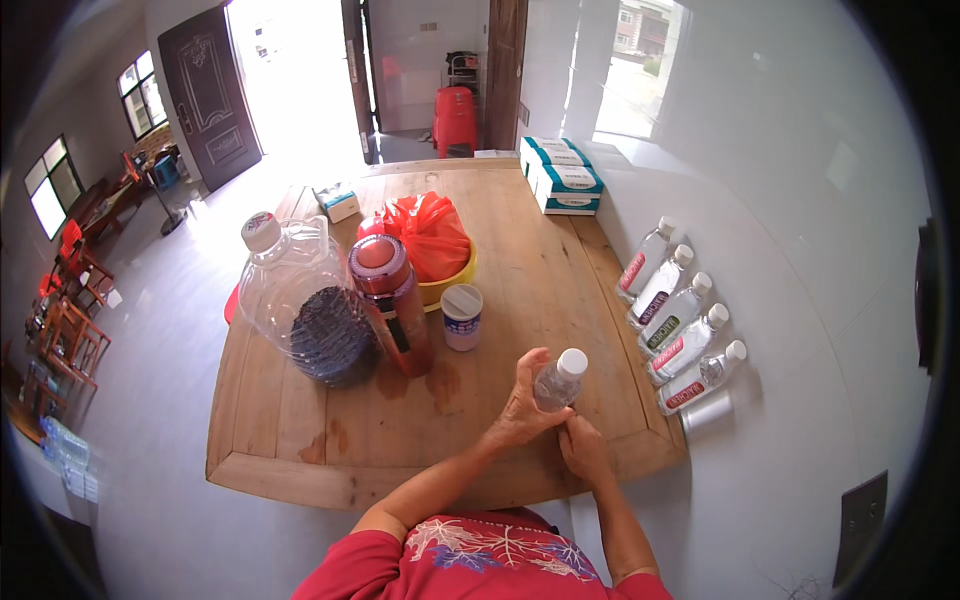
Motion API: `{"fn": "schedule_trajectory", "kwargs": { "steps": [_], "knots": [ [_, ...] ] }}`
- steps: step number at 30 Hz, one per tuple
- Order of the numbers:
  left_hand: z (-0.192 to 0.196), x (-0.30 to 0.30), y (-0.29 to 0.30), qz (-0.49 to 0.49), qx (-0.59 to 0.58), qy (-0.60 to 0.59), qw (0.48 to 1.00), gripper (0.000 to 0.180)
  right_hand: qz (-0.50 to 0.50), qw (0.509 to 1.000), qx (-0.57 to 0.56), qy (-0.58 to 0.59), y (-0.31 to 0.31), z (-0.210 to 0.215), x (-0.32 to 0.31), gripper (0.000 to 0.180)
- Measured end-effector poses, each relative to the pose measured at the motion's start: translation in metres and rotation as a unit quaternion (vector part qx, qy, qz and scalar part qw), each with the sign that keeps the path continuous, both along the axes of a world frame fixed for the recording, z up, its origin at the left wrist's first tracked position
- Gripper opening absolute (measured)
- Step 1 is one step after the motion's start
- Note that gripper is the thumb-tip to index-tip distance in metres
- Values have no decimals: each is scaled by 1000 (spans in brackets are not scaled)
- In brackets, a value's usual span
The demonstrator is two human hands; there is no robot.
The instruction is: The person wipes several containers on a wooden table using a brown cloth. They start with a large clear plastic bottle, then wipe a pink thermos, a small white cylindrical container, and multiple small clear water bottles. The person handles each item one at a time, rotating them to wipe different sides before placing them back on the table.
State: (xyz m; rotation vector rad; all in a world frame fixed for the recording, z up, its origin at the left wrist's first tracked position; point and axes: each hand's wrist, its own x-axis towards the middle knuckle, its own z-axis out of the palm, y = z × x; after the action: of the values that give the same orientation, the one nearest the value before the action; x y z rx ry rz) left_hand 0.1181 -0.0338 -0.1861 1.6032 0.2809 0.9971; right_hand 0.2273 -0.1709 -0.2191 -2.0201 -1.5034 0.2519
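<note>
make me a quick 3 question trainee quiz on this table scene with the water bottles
1. True or false: the small clear bottle in the person's hands has its white cap on.
2. How many capped bottles lie in a row on the floor along the wall, right of the wooden table?
3. Which thing stands nearest the left hand? A) the small white-lidded jar B) the stacked boxes C) the red bag

Key
1. True; the left hand wraps the bottle and the right hand has its grip at the base.
2. Five.
3. A.
</note>
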Motion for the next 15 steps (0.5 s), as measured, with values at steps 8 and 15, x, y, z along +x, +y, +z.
{"fn": "schedule_trajectory", "kwargs": {
  "steps": [8,15],
  "knots": [
    [12,-5,-1,-30,-23,58,998,93,-127,894,312,296,25,151,-17,22],
    [27,-11,3,-107,-61,38,992,107,262,809,99,518,82,180,13,21]
  ]
}}
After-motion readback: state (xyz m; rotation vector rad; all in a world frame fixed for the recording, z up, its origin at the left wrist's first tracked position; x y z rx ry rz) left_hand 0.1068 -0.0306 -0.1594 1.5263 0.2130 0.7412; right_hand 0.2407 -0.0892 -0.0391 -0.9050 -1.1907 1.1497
